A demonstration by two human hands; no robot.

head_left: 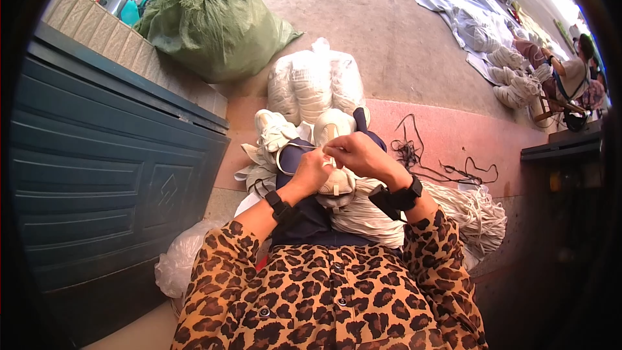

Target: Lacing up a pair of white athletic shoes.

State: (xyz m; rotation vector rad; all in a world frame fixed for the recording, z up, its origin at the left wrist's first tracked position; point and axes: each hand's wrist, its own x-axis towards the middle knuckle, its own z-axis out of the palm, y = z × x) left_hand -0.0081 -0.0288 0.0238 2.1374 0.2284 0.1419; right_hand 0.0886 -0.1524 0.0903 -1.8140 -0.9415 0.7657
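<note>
A cream shoe (338, 185) rests between my legs, heel toward me and toe pointing away. My left hand (313, 171) is closed over its left side, fingers pinched together. From these fingers a thin cream shoelace (283, 150) loops out to the left. My right hand (360, 155) meets the left above the shoe's opening, thumb and forefinger pinched on the lace. The exact spot where the fingertips meet is partly hidden. Just beyond the left hand is another cream shoe (275, 127), at the end of my dark trouser leg.
Thick bundles of cream laces (470, 215) lie at my right. Dark tangled cords (409, 150) sit on the pink floor. Ahead stand clear bags of white bundles (315, 83) and a big green sack (217, 23). A dark blue door (110, 168) flanks my left. A seated person (571, 71) is at far right.
</note>
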